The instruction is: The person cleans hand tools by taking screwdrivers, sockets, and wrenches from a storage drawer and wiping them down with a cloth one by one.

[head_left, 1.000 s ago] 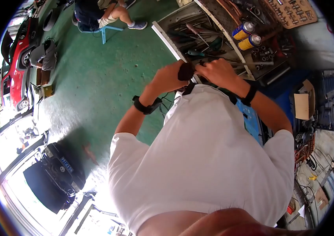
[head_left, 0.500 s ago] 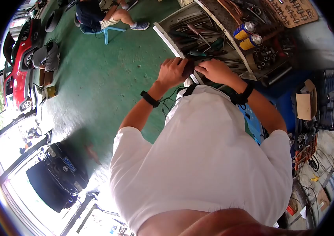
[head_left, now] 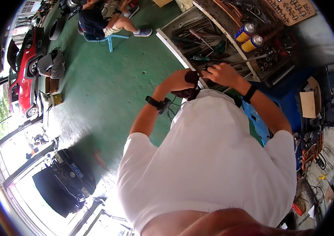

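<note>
My left hand (head_left: 178, 80) is closed around a dark brown, rounded object (head_left: 191, 77) in front of my waist; its kind I cannot make out. More dark material shows below that hand. Close by on the right, my right hand (head_left: 224, 74) has its fingers curled together near the dark object. A thin metal rod (head_left: 253, 59) sticks out past this hand to the upper right and appears to be held in it. Both hands are over the near edge of an open drawer (head_left: 169, 46) full of screwdrivers and other long tools.
Two spray cans (head_left: 252, 42) stand beside loose sockets right of the drawer. A tool case (head_left: 332, 96) lies farther right. One person sits on a blue stool (head_left: 110, 38); another crouches by a red car (head_left: 25, 74). A black car (head_left: 64, 177) is at lower left.
The view has shifted slightly. My left hand has turned and dropped a little, showing more of the dark object. The metal rod now shows beyond my right hand.
</note>
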The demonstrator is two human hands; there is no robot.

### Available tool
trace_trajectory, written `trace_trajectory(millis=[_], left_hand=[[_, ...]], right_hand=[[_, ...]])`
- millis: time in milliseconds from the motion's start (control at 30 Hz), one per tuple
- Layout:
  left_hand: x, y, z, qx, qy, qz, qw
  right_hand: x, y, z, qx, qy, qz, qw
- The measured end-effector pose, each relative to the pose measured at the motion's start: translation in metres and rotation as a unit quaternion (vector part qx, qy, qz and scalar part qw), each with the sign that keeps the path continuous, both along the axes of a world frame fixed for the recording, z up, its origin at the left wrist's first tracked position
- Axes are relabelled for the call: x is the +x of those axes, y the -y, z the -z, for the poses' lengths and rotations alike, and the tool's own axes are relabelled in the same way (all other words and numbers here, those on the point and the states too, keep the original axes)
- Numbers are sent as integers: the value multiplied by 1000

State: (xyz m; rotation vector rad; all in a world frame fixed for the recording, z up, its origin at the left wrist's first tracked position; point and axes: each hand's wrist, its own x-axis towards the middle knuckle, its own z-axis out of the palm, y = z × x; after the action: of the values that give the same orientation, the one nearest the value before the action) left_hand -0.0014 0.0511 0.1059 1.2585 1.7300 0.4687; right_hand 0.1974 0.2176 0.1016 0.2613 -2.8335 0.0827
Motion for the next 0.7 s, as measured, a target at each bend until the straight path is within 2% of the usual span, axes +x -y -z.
trace_trajectory(millis=[133,200,233,267,300,333,367,433,467,500,533,567,600,667,700], left_hand=[[9,-4,-10,-6,-70,-16,997],[14,-3,-7,62,-231,21,971],[15,-3,-1,63,-232,25,970],[14,-1,8,119,-274,34,954],[13,-1,14,174,-314,42,932],[11,0,21,175,-315,44,932],[9,0,27,216,-330,46,918],[9,-1,30,258,-346,48,901],[10,-1,30,212,-335,45,917],[10,-1,31,163,-321,41,932],[8,-1,33,165,-323,42,931],[6,0,35,150,-293,17,944],[5,-1,31,133,-261,-7,956],[7,-4,25,114,-232,-39,965],[8,-4,22,94,-201,-72,972]], right_hand=[[-2,2,-3,-87,77,59,992],[-1,3,2,-130,107,87,982],[-2,4,15,-216,119,111,963],[-3,4,27,-300,129,134,936],[-5,2,34,-300,127,137,936],[-7,1,40,-439,226,146,858],[-8,-1,46,-562,316,149,750],[-6,-2,44,-574,329,142,736],[-7,-4,42,-585,342,133,723],[-8,-4,31,-534,353,164,751],[-6,-1,29,-533,350,165,753],[-2,1,29,-381,232,154,882],[2,3,32,-209,103,136,963],[1,1,40,-184,84,138,969],[-1,0,37,-136,69,138,979]])
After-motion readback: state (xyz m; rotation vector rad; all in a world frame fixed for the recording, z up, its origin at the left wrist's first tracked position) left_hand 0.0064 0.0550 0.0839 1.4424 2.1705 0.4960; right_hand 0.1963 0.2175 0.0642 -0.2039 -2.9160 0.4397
